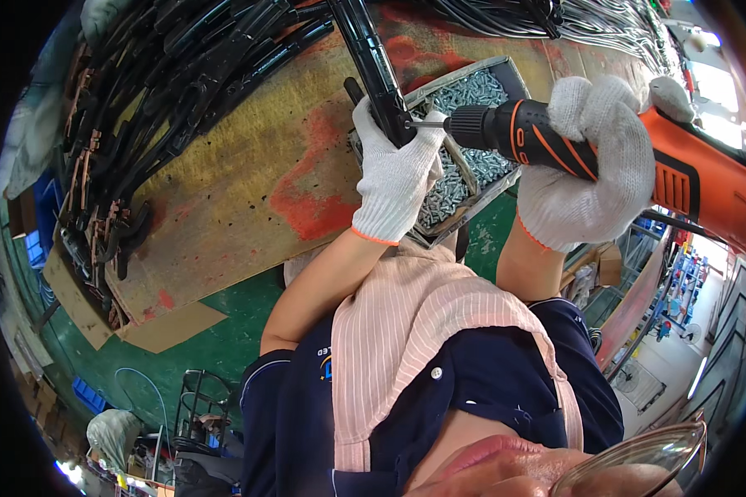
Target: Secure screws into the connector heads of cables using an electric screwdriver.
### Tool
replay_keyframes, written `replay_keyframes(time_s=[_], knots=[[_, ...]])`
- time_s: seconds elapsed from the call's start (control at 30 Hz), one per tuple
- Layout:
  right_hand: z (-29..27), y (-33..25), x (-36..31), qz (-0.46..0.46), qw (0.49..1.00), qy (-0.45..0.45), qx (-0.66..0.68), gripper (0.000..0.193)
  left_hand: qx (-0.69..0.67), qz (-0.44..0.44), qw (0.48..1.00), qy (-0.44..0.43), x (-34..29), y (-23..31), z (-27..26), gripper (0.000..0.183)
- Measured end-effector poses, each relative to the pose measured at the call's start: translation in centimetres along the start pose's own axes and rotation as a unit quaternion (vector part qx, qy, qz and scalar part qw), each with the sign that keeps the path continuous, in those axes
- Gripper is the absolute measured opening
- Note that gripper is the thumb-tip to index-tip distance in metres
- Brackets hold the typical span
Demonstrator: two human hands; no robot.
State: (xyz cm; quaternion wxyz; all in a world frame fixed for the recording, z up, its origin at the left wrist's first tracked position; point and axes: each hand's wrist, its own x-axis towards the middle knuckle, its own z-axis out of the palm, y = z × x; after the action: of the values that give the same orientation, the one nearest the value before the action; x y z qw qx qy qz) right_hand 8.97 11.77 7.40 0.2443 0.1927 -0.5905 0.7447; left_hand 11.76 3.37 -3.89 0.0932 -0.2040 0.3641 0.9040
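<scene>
The white-knit-gloved right hand (597, 166), its grip closed around one orange-and-black power driver (680, 161), should press straight and steadily while the matching left hand (396, 176) firmly holds the end of one long black metal part (375, 70) over one shallow grey tray (464, 213) of uncountable silver screws (477, 91) at the red-stained wooden worktop's edge.

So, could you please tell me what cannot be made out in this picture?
Head: the far end of the black metal bar, cut off by the top edge.
Head: the rear of the power drill, lost at the right rim.
Head: any trigger, hidden by the right gloved hand.
Head: the floor of the divided tray, hidden by screws.
Head: whether the driver bit meets a screw, too small to tell.
</scene>
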Motion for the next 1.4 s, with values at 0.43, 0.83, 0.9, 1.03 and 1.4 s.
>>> replay_keyframes(time_s=[0.43, 0.83, 0.9, 1.03, 1.4], knots=[[-2.4, -1.6, 0.4, -0.052, 0.999, 0.006, 0.014, 0.041, 0.084, 0.015, 0.996, -0.004, -1.3, 1.5, 0.2, 0.052], [-12.8, -4.5, -2.5, -0.027, 0.922, 0.340, 0.184, 0.050, 0.051, 0.137, 0.952, -0.269, 6.7, 8.1, 21.3, 0.047], [-12.9, -4.9, -2.6, -0.009, 0.919, 0.377, 0.112, 0.051, 0.020, 0.081, 0.942, -0.324, 10.5, 6.5, 24.8, 0.080], [-12.7, -5.2, -2.6, 0.016, 0.921, 0.384, 0.066, 0.069, 0.206, 0.045, 0.920, -0.331, 14.5, 4.3, 25.3, 0.091], [-10.5, 7.9, -2.6, 0.162, 0.916, 0.050, -0.364, 0.079, 0.391, 0.392, 0.804, -0.218, 6.8, 5.6, 5.2, 0.026]])
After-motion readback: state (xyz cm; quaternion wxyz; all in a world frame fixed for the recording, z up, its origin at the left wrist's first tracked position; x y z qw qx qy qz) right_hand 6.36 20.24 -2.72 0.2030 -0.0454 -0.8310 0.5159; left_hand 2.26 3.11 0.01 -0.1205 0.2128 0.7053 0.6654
